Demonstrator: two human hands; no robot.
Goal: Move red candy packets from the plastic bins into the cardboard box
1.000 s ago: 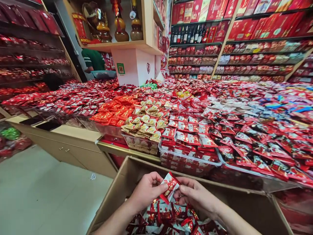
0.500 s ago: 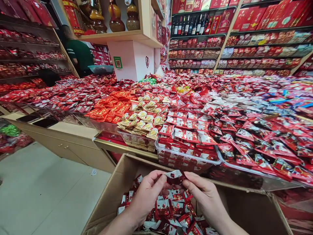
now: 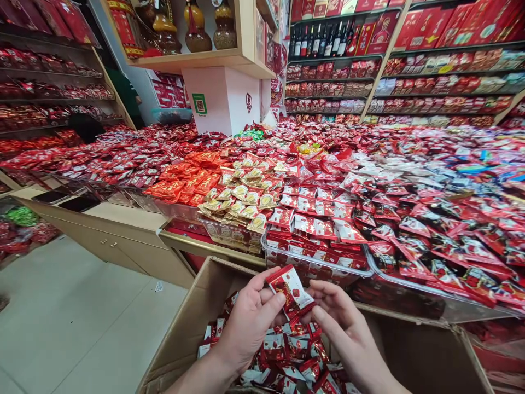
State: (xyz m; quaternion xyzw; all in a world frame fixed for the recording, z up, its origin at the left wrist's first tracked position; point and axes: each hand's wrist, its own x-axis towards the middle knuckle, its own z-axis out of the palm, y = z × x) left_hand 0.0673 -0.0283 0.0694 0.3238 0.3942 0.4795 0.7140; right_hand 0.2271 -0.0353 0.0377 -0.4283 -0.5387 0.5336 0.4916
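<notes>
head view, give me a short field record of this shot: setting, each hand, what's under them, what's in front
setting: shop with shelves and a wide display of wrapped sweets
left hand: pinches the left side of the red and white packet, thumb on top
right hand: fingers touch the packet's lower right edge
below hands: open cardboard box holding loose packets of the same kind
in front: clear tray stacked with matching red and white packets
left of tray: gold-wrapped sweets
background: bottles on a far shelf
</notes>
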